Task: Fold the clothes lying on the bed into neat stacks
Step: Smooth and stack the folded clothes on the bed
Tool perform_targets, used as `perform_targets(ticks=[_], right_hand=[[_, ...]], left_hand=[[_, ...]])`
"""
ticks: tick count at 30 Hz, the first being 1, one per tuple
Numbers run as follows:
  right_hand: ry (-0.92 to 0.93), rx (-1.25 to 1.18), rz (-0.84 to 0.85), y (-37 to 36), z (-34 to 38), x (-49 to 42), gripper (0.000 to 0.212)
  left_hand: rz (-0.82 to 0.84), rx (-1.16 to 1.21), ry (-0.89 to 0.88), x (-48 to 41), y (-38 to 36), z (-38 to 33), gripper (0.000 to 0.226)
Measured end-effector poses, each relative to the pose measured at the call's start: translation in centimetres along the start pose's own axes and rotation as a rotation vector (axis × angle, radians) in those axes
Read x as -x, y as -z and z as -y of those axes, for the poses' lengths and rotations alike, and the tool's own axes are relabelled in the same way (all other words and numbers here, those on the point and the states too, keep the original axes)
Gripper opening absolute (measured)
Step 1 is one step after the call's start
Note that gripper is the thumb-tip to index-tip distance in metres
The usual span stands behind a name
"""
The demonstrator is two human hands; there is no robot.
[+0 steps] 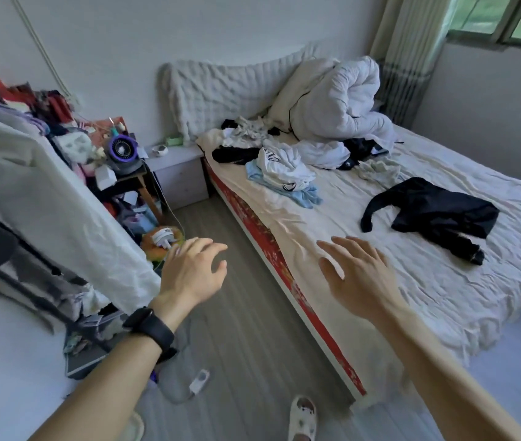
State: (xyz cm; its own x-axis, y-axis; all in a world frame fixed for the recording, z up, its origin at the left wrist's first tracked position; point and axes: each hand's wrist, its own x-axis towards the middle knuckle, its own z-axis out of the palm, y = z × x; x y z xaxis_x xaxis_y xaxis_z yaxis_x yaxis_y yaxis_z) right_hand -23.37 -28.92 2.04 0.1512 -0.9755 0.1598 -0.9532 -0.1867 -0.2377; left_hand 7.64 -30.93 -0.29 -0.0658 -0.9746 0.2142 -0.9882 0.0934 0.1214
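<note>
Clothes (284, 168) litter the bed (428, 291) (grey floor (246, 316) beside); left hand (192, 268) and right hand (359, 276) spread, empty.

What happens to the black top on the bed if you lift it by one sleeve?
It would probably go floppy: the black top lies crumpled, with its sleeve curved limply. It looks like thin cloth, so it is likely light. Dragging it may rumple the already wrinkled sheet too.
</note>
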Motion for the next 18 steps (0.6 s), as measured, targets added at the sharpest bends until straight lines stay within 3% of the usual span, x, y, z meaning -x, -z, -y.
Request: perform_targets(ticks=[10,13,18], right_hand=[[0.093,-0.058,0.007,-3.1,-3.1,-25.5,0.058],[0.109,-0.037,0.032,-4.2,-3.5,-31.4,0.047],[0.104,-0.047,0.050,-7.9,-3.5,-40.9,0.052]], left_hand=[[0.035,-0.013,0.170,-22.0,-4.1,3.9,0.041],[0.060,-0.014,0.190,-27.2,-5.5,5.4,0.040],[0.091,-0.016,0.173,-36.8,-9.1,9.1,0.043]])
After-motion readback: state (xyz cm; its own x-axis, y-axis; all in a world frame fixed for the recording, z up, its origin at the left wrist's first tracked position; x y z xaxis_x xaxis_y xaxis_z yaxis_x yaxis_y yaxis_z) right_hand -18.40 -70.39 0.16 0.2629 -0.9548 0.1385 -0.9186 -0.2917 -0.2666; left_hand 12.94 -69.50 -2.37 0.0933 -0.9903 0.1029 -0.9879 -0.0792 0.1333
